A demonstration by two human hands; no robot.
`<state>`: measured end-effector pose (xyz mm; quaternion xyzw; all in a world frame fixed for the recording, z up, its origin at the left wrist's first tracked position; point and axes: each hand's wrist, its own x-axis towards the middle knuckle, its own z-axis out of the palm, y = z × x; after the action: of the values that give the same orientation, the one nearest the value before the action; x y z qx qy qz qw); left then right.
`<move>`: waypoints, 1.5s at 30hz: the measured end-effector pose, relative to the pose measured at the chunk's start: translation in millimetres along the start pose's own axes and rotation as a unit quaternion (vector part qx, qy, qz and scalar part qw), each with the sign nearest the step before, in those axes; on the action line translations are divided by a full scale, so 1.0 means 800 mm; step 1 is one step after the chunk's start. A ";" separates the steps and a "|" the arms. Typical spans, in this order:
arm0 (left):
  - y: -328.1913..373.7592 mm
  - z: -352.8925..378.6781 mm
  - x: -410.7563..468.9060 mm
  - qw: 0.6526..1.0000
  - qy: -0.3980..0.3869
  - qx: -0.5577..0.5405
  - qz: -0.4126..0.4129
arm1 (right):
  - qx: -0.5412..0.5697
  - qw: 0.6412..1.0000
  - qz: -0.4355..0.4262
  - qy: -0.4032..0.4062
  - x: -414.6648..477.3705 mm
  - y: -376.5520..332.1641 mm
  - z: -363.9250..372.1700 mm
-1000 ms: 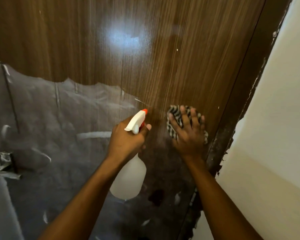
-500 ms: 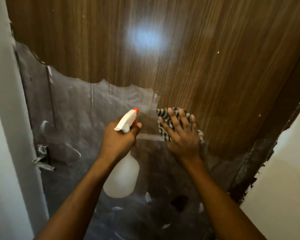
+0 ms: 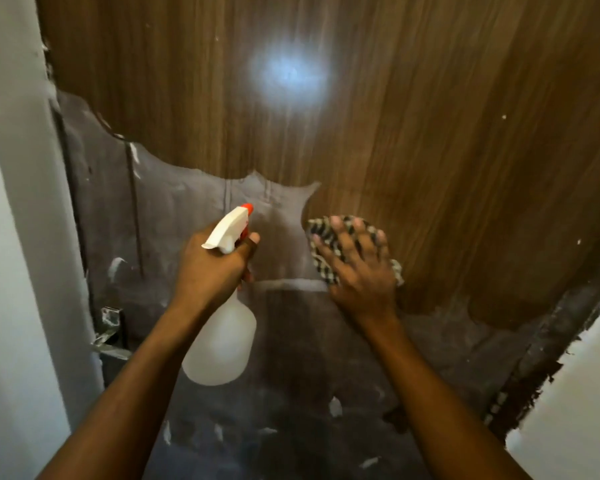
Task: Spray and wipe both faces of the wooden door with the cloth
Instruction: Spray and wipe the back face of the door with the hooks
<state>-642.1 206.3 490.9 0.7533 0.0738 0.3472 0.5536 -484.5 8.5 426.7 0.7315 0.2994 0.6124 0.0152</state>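
Cloth (image 3: 317, 227) slid left, one spray bottle (image 3: 219, 344)

We read this as an indoor doorway in a home or flat, finish still rough; wooden door (image 3: 395, 133) fills 12 o'clock, lower part under a ragged-edged grey covering (image 3: 291, 375); white walls at 9 o'clock (image 3: 7, 271) and 4 o'clock (image 3: 568, 393); paint-flecked metal handle (image 3: 110, 336) at 8 o'clock; dark frame (image 3: 541, 358) with jagged paint line at 4 o'clock.
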 end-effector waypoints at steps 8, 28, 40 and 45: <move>-0.022 -0.064 0.025 1.000 0.018 0.005 0.016 | -0.021 0.986 0.158 0.045 0.130 -0.082 0.015; -0.071 -0.168 0.085 1.000 0.001 -0.010 -0.015 | -0.009 1.000 0.022 -0.001 0.149 -0.188 0.064; -0.079 -0.237 0.095 0.999 0.019 0.004 -0.035 | -0.013 0.991 0.118 0.059 0.250 -0.275 0.075; -0.083 -0.241 0.092 0.997 0.039 0.006 -0.065 | 0.020 0.999 -0.031 -0.010 0.175 -0.279 0.086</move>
<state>-685.9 418.5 492.7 0.7364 0.1461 0.3390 0.5669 -505.7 279.1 446.6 0.7283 0.3342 0.5978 0.0224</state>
